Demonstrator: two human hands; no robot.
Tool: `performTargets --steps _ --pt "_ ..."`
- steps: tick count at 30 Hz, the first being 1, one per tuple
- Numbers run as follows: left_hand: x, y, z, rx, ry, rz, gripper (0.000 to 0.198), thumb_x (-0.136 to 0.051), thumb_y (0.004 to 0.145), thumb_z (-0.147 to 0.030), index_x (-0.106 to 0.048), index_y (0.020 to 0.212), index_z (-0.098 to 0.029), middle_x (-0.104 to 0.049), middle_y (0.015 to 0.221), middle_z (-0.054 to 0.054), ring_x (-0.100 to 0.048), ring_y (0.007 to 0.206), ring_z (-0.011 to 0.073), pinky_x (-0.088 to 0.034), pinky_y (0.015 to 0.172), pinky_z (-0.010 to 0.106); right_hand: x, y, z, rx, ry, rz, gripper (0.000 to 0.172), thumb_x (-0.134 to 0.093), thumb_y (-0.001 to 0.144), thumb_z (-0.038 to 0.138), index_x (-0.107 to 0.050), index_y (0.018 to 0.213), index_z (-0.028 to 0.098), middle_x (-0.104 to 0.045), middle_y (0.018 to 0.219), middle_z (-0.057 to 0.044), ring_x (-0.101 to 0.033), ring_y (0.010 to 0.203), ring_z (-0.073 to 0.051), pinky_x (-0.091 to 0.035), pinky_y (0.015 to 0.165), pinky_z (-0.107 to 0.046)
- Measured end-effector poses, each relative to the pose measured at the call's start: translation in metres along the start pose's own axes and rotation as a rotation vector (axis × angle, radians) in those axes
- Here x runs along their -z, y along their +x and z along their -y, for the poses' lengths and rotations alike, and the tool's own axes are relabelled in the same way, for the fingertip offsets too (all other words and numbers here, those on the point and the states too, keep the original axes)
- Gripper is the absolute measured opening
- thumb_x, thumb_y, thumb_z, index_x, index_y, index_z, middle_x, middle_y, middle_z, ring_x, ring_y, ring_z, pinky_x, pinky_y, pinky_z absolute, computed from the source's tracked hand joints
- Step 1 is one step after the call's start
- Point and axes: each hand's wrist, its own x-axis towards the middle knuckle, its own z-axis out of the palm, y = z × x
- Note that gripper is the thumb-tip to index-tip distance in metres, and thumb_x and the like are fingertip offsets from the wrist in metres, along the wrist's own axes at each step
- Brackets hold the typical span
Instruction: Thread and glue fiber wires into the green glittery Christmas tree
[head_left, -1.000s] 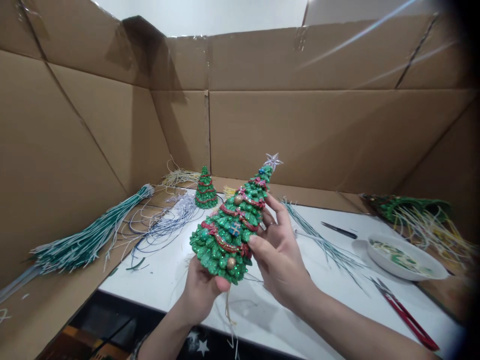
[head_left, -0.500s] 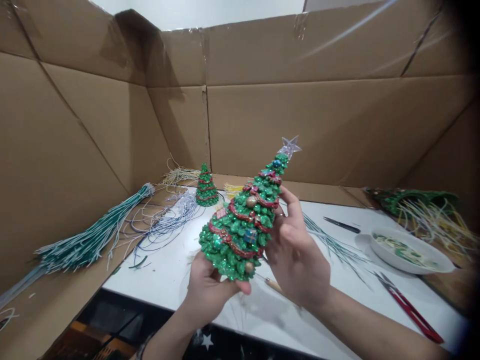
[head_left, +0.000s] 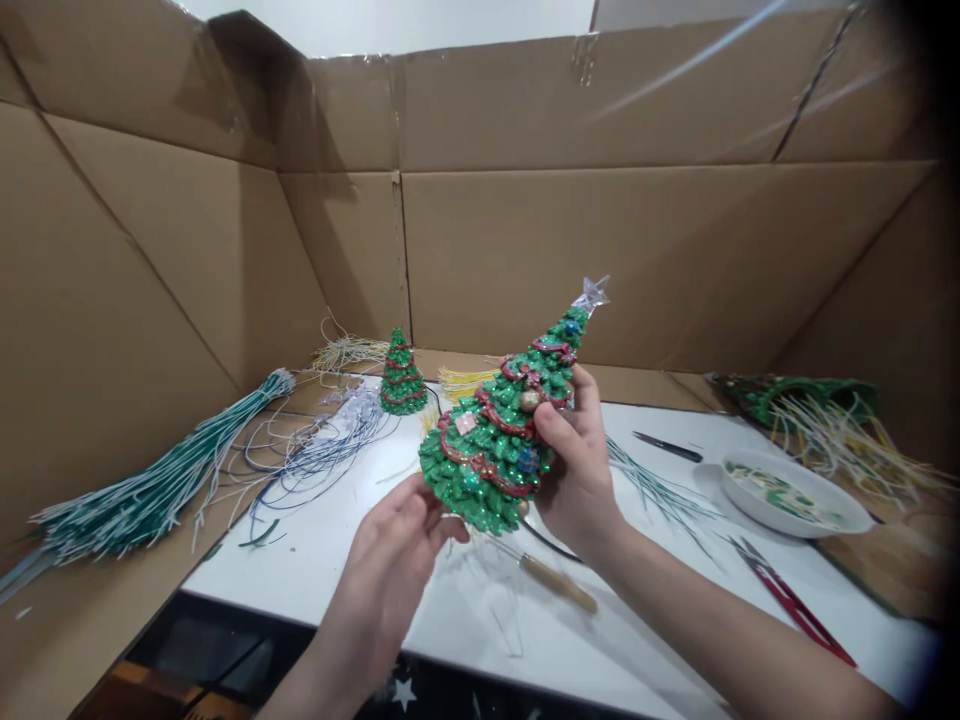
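A glittery green Christmas tree figurine [head_left: 487, 440], with red garlands, small baubles and a clear star on top, is held tilted to the right above the white table. My right hand [head_left: 581, 470] grips its right side, thumb across the front and fingers behind. Below the tree's lower left edge is my left hand [head_left: 394, 545], fingers loosely curled and apart; whether they touch the base I cannot tell. Beneath the tree lies a wooden-handled tool [head_left: 559, 583] with a thin metal shaft. A smaller green tree [head_left: 403, 375] stands upright farther back.
Teal and white wire bundles [head_left: 172, 470] lie left, beside tangled blue wires [head_left: 337, 440]. At right are a white bowl [head_left: 795, 495] of cut scraps, red-handled snips [head_left: 795, 605], a dark slim tool [head_left: 667, 446] and a green piece with pale wires [head_left: 802, 395]. Cardboard walls [head_left: 600, 240] surround the table.
My left hand has let go of the tree's base and dropped slightly left. My right hand has closed around its side, thumb now in front. The wooden-handled tool shows more fully.
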Motion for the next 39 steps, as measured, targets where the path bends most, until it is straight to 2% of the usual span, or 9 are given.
performTargets --steps 2,6,17,22,26,29,33,36,39 --pt "-0.003 -0.001 -0.001 0.093 -0.193 0.002 0.034 -0.056 0.092 -0.037 -0.067 0.119 -0.021 -0.068 0.121 0.011 -0.063 0.108 0.0251 -0.051 0.093 0.037 0.003 0.001 -0.004 0.010 0.024 0.047 0.047 -0.069 0.078 0.034 -0.045 0.118 0.036 -0.066 0.091 0.001 -0.067 0.086 -0.022 -0.053 0.083 -0.045" --pt "-0.006 -0.003 0.007 0.168 -0.361 -0.131 0.038 -0.061 0.090 -0.031 -0.063 0.127 -0.028 -0.067 0.125 0.006 -0.061 0.116 0.0242 -0.045 0.104 0.041 0.008 -0.001 -0.018 -0.028 0.030 0.104 0.052 -0.070 0.075 0.039 -0.044 0.120 0.036 -0.063 0.085 0.001 -0.062 0.073 -0.021 -0.052 0.071 -0.043" --pt "-0.004 -0.005 0.021 0.155 -0.385 -0.152 0.042 -0.069 0.084 -0.028 -0.063 0.126 -0.028 -0.069 0.125 0.004 -0.064 0.114 0.0244 -0.045 0.107 0.044 0.012 -0.004 -0.027 -0.005 -0.164 0.178 0.056 -0.059 0.076 0.049 -0.033 0.125 0.036 -0.059 0.085 -0.002 -0.060 0.074 -0.023 -0.049 0.066 -0.041" --pt "-0.003 0.000 0.014 0.114 -0.355 -0.167 0.044 -0.072 0.079 -0.026 -0.066 0.122 -0.028 -0.073 0.118 0.004 -0.067 0.109 0.0259 -0.047 0.104 0.045 0.013 0.000 -0.029 0.022 -0.248 0.283 0.057 -0.055 0.084 0.056 -0.027 0.129 0.038 -0.063 0.108 -0.005 -0.064 0.094 -0.024 -0.053 0.077 -0.043" --pt "0.004 0.008 -0.004 -0.018 -0.290 -0.335 0.037 -0.069 0.080 -0.028 -0.069 0.117 -0.028 -0.076 0.109 0.004 -0.069 0.105 0.0245 -0.051 0.100 0.043 0.013 0.007 -0.031 0.084 -0.401 0.317 0.051 -0.042 0.092 0.061 -0.030 0.134 0.034 -0.048 0.142 -0.007 -0.053 0.125 -0.021 -0.047 0.100 -0.043" --pt "0.012 0.015 -0.020 -0.123 -0.251 -0.413 0.033 -0.065 0.083 -0.029 -0.069 0.115 -0.027 -0.076 0.108 0.004 -0.069 0.106 0.0247 -0.055 0.094 0.042 0.018 0.011 -0.036 0.125 -0.623 0.301 0.036 -0.039 0.098 0.047 -0.040 0.129 0.029 -0.057 0.133 -0.008 -0.055 0.123 -0.018 -0.047 0.099 -0.039" --pt "0.023 0.020 -0.038 -0.282 -0.228 -0.407 0.028 -0.059 0.089 -0.032 -0.068 0.115 -0.025 -0.073 0.118 0.004 -0.063 0.117 0.0223 -0.056 0.093 0.037 0.034 0.014 -0.054 0.188 -1.181 0.504 0.016 -0.047 0.096 0.022 -0.060 0.104 0.019 -0.070 0.103 -0.008 -0.065 0.096 -0.017 -0.048 0.084 -0.033" --pt "0.032 0.022 -0.047 -0.362 -0.222 -0.396 0.026 -0.060 0.089 -0.033 -0.068 0.112 -0.024 -0.072 0.121 0.003 -0.061 0.120 0.0227 -0.056 0.094 0.037 0.045 0.014 -0.070 0.179 -1.327 0.658 0.016 -0.055 0.086 0.008 -0.068 0.088 0.016 -0.072 0.090 -0.008 -0.064 0.084 -0.019 -0.044 0.079 -0.033" --pt "0.040 0.022 -0.051 -0.391 -0.226 -0.389 0.025 -0.062 0.088 -0.033 -0.068 0.111 -0.024 -0.072 0.120 0.003 -0.059 0.122 0.0229 -0.054 0.098 0.038 0.045 0.012 -0.079 0.176 -1.407 0.802 0.020 -0.056 0.083 0.004 -0.071 0.089 0.017 -0.073 0.093 -0.008 -0.064 0.084 -0.019 -0.040 0.077 -0.031"
